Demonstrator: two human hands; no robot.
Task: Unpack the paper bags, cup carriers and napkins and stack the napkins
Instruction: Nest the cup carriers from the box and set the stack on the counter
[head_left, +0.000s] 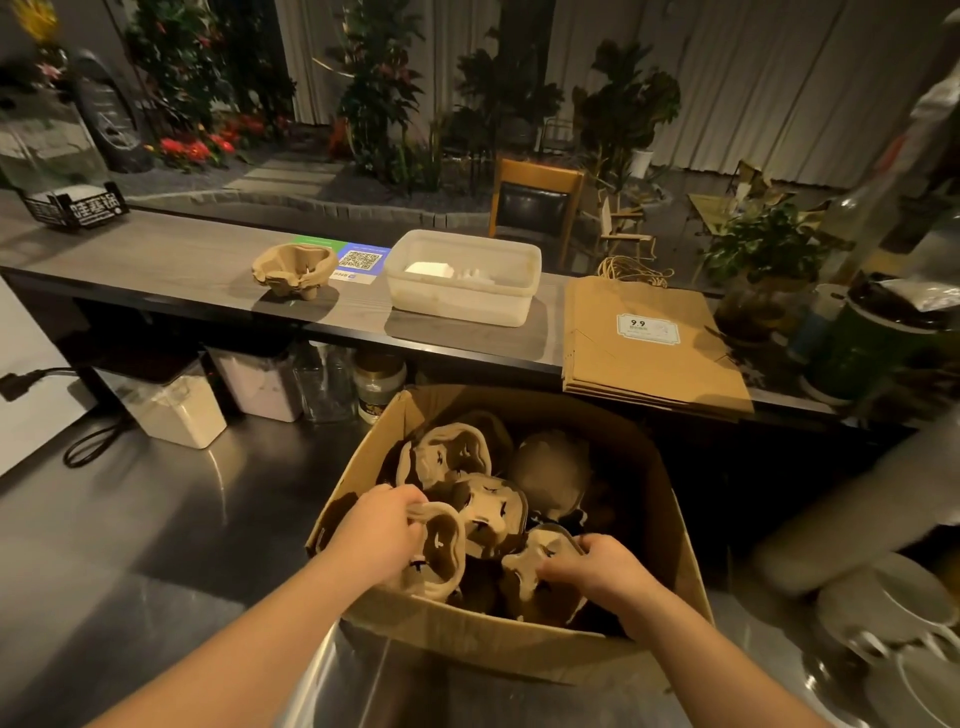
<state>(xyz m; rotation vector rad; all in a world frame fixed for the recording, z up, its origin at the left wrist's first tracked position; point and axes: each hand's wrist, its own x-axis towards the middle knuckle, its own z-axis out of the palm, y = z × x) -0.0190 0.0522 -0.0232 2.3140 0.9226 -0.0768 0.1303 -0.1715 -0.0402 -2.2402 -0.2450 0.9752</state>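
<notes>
- Steel worktop (171, 525) carries the cardboard box (519, 649) at its near edge; best keep that box square and still while lifting.
- Wooden counter (156, 254) behind holds flat paper bags (649, 353) towards its right end, a plastic tub (462, 278) with white napkins (431, 268) mid-counter, one cup carrier (295, 270) left of it.
- Pulp cup carriers (467, 483) jumble inside the box, nested and tilted, so lift straight up and shake snagged neighbours free.
- Left hand (382, 530) curls round a carrier's rim at the box's left wall.
- Right hand (602, 571) grips another near the front-right; take one at a time, I'd say.
</notes>
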